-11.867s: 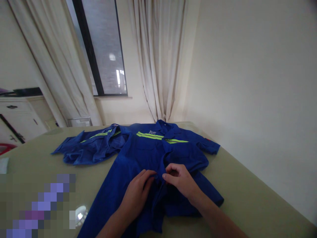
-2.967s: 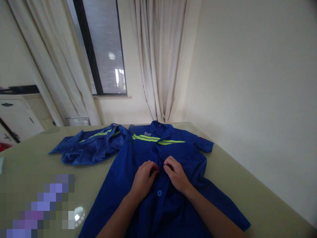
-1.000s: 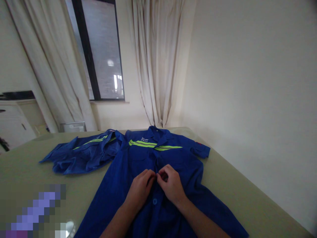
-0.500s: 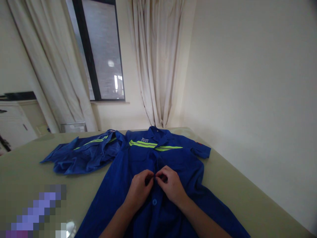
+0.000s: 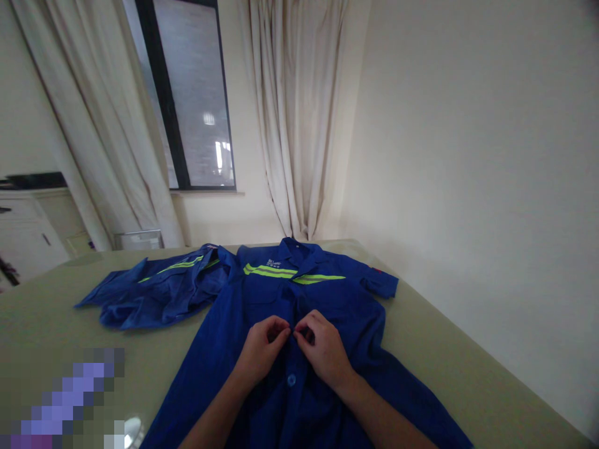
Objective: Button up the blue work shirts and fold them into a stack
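A blue garment [image 5: 266, 290] with yellow-green reflective stripes lies spread out, its collar at the far end. My left hand [image 5: 266, 346] pinches the front edge of the garment at the middle with thumb and forefinger. Close beside it on the right, my right hand [image 5: 322, 343] pinches the same front strip, fingertips nearly touching those of the left. What lies between the fingertips is too small to make out. Just below the hands, a round blue button [image 5: 291, 380] shows on the front strip.
Another blue garment [image 5: 163, 299] with similar stripes lies crumpled on the greenish table [image 5: 93, 340] at the left. A blurred purple shape [image 5: 65, 402] is at the lower left. Behind are curtains [image 5: 299, 112], a window [image 5: 196, 93] and a white cabinet [image 5: 28, 227].
My left hand has tilted slightly, its fingertips a little higher. The right hand has risen very slightly. Both garments lie as before.
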{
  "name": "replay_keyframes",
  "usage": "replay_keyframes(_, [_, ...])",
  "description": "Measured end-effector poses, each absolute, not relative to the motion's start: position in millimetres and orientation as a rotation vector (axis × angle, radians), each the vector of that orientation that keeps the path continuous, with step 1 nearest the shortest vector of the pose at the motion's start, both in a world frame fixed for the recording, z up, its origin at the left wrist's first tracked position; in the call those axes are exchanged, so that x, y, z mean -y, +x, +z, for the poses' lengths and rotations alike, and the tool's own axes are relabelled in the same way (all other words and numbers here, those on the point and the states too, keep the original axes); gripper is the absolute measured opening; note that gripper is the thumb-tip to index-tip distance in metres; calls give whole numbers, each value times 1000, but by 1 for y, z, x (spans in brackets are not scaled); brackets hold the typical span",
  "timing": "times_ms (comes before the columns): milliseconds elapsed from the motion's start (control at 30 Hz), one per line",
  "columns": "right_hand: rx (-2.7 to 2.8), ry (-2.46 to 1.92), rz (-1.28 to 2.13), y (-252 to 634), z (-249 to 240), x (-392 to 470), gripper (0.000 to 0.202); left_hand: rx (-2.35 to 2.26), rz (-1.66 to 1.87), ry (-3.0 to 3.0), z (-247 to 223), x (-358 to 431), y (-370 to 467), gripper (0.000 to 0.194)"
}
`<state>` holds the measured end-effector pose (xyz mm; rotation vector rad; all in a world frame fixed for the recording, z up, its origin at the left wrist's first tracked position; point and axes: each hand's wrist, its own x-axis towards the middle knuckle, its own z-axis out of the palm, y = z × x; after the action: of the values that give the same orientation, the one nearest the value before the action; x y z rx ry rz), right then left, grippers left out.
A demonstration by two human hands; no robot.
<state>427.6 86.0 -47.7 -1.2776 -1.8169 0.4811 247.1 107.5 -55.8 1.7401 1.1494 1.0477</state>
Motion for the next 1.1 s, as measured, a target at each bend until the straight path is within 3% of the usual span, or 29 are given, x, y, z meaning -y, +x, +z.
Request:
replay_keyframes(367, [1730,-1281,695,432,-51,-97,9,-1191,1055,1668,-54,-109,252,21])
replay_keyframes(800, [1792,-1305,503,427,-51,-89,13,-1210,1007,1705,-53,-111,251,26])
replay_keyframes(1100, [1567,-1195,879,433,-51,-104,14,-1232,1002,1743,-55,-109,252,19])
